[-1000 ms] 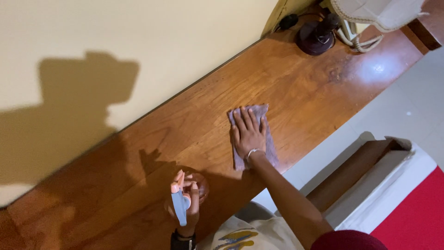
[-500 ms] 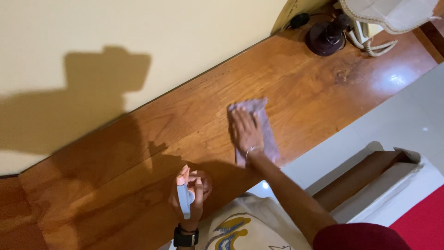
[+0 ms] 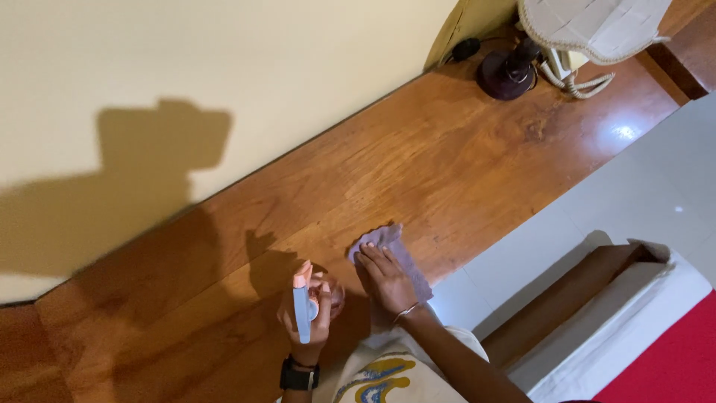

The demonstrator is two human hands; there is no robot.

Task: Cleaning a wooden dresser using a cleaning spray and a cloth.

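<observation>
I see my right hand (image 3: 389,280) lying flat on the purple cloth (image 3: 393,254), both now lower along the wooden table (image 3: 447,157), nearer its front edge and my body than a second ago. The cloth sits just beside my left hand (image 3: 307,313), which was well apart from it before. The lamp base (image 3: 509,73) shows closer to the picture's centre, since my head has shifted.

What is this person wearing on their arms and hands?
Both forearms are bare, with no sleeves reaching them and no gloves. The left hand has a black watch with a wide strap on its wrist. The right hand has a thin, pale metal bangle on its wrist. No rings can be made out.
</observation>
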